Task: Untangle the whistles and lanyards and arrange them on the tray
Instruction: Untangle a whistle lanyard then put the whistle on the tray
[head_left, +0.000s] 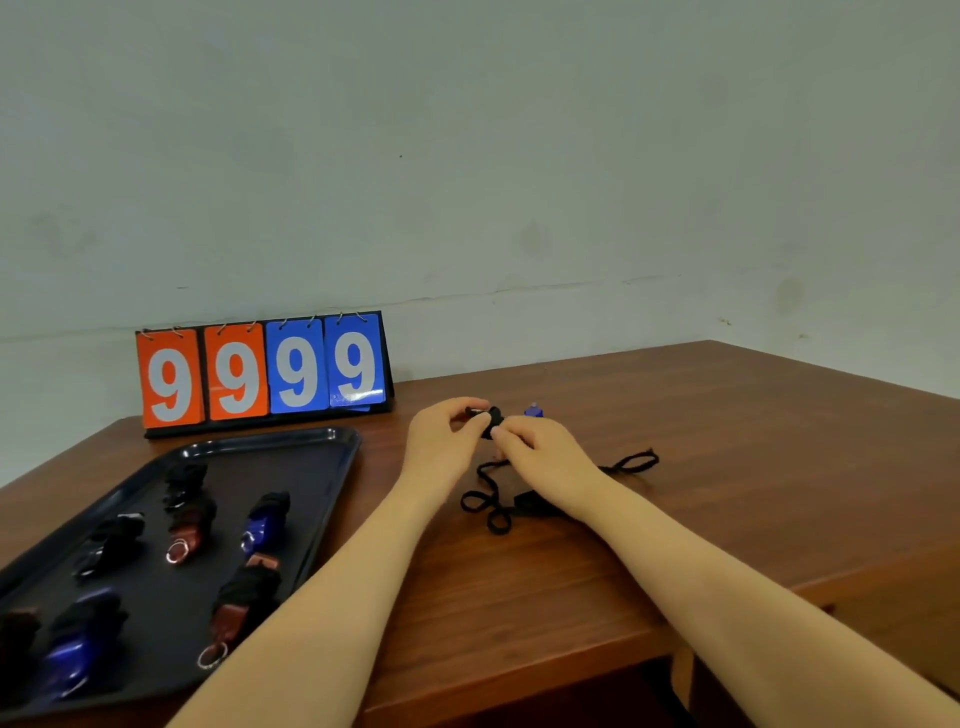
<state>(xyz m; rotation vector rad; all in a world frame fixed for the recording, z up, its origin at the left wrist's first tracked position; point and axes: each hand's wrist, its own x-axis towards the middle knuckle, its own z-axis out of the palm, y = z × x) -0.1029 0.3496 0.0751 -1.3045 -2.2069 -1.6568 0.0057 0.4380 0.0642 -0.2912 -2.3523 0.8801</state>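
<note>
My left hand (444, 436) and my right hand (540, 452) meet over the wooden table and both pinch a small black whistle (492, 418) with cord wound on it. Its black lanyard (488, 501) trails loose toward me and loops out to the right under my right wrist. A blue whistle (533, 410) lies on the table just behind my right hand. The dark tray (332, 447) at the left carries several whistles wrapped in their black lanyards, among them a blue one (265, 522) and a dark red one (189, 530).
A flip scoreboard (265, 371) reading 9 9 9 9 stands against the wall behind the tray. The table's right edge (831, 582) drops off beside my right forearm.
</note>
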